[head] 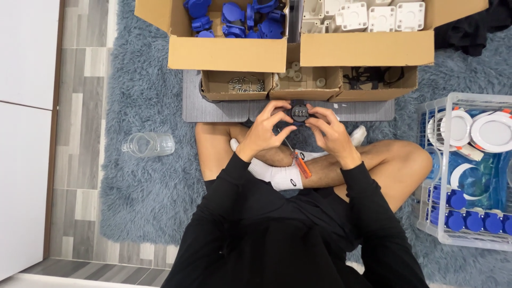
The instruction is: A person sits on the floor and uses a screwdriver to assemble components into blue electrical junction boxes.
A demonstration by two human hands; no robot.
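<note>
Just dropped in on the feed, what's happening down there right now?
A person sits cross-legged on a shaggy blue-grey rug, holding a small round black part between both hands: left hand, right hand. An orange-handled screwdriver rests on their leg. In front are cardboard boxes of blue plastic parts, white plastic parts and metal screws. A clear bin of round white-and-blue pieces stands to the right.

Two large cardboard boxes [229, 53], three small trays [237, 92], one glass jug [148, 144], one screwdriver [300, 162].
</note>
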